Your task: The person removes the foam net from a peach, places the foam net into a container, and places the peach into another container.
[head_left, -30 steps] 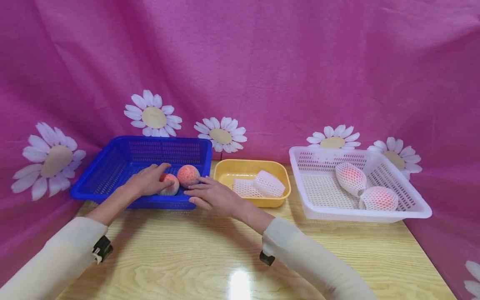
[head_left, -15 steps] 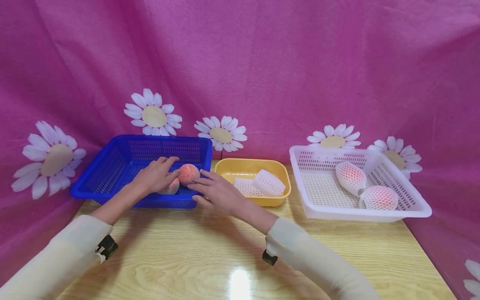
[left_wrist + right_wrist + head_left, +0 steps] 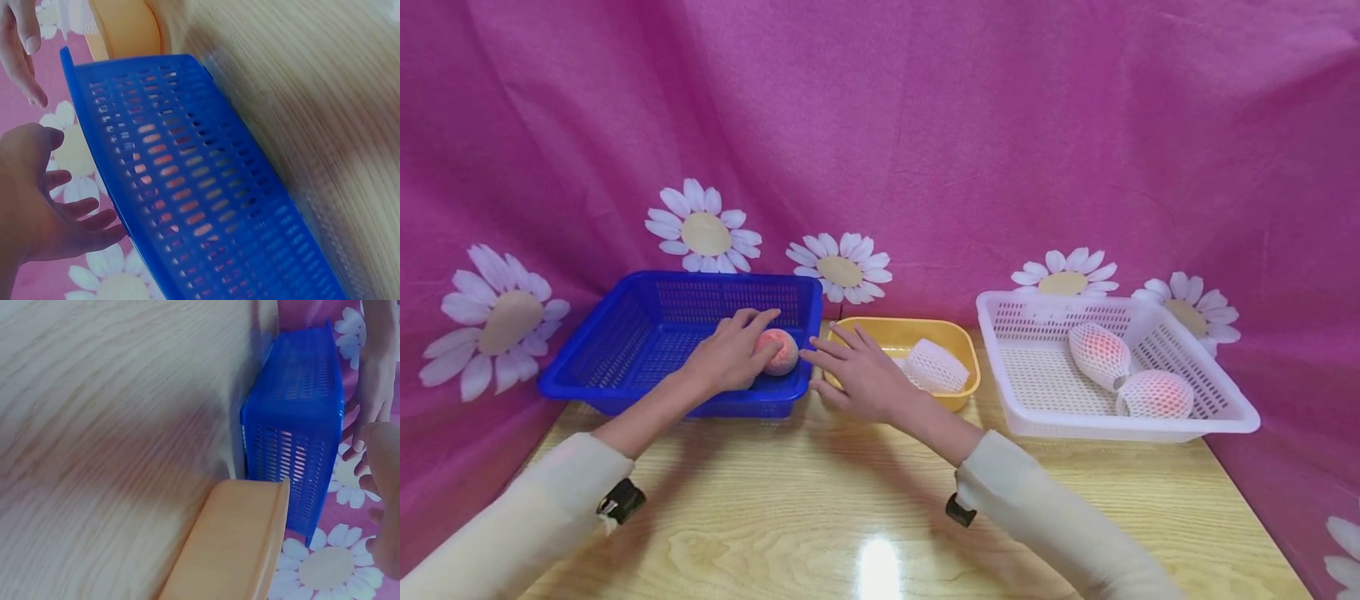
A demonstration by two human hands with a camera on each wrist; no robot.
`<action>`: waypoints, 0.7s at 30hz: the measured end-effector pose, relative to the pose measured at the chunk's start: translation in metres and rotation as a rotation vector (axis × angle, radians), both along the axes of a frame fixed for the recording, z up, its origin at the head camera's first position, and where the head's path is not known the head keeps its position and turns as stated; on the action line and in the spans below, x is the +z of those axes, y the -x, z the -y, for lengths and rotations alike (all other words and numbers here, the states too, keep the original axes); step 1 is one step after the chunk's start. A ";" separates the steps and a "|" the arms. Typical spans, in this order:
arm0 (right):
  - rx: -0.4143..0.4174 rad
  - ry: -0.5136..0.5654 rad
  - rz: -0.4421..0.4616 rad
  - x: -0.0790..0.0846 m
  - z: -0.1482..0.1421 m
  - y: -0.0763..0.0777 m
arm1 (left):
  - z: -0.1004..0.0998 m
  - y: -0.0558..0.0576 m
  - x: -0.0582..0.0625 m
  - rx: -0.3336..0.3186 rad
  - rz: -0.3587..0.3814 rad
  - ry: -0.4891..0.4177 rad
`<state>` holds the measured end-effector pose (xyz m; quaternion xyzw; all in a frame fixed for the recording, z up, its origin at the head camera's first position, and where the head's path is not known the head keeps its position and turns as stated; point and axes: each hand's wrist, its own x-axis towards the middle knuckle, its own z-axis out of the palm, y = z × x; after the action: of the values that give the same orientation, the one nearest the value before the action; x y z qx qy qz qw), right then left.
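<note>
A reddish peach (image 3: 781,353) lies at the right end of the blue plastic basket (image 3: 574,382). My left hand (image 3: 722,357) hovers over the basket, its thumb in front of that peach, fingers loosely bent with no visible grip. Another peach is almost wholly hidden beneath this hand. Through the slots of the basket (image 3: 169,94) reddish fruit shows in the left wrist view. My right hand (image 3: 871,382), fingers spread and holding nothing, is over the left edge of the yellow tub (image 3: 925,322). White foam net sleeves (image 3: 937,367) lie in the tub.
To the right, a white basket (image 3: 1030,383) holds a peach in a foam net (image 3: 1101,356) and another netted peach (image 3: 1157,394). The wooden table (image 3: 790,517) extends in front of the containers. Behind them hangs a magenta cloth (image 3: 925,150) with daisies.
My left hand has shifted right, covering the nearer peach and part of the other one. The right hand has drawn back rightward from the blue basket to the yellow tub.
</note>
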<state>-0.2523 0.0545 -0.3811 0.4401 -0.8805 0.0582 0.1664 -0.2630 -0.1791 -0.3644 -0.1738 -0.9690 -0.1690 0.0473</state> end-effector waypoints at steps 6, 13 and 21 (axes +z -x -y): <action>-0.052 -0.038 -0.002 0.007 -0.012 -0.003 | -0.011 -0.005 0.001 -0.019 -0.021 -0.010; -0.112 -0.065 0.021 0.010 -0.027 -0.006 | -0.025 -0.008 0.004 -0.039 -0.019 -0.023; -0.159 -0.059 0.038 0.014 -0.047 -0.006 | -0.043 -0.011 0.008 -0.108 -0.017 -0.017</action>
<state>-0.2462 0.1012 -0.3673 0.3726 -0.9169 0.0273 0.1408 -0.2519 -0.1365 -0.3568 -0.2269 -0.9563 -0.1782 0.0478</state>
